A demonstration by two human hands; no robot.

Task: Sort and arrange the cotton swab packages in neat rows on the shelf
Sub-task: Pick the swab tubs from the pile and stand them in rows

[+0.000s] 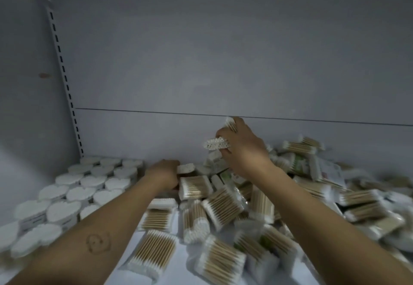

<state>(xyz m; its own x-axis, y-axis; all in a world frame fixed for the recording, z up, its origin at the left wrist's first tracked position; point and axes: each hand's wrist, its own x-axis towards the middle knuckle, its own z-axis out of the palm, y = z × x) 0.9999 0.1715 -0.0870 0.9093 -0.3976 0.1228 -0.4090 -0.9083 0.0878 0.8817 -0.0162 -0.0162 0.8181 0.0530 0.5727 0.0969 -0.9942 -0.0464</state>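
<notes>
Swab packs (215, 144) sit pinched in my right hand (243, 150), clear of the pile (223, 213) for sorting; my left hand (164, 174) grips a single pack (185, 168).

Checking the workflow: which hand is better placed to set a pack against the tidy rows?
Probably left: the left hand sits low beside the tidy rows, while the right hand holds packs up over the loose pile.
</notes>
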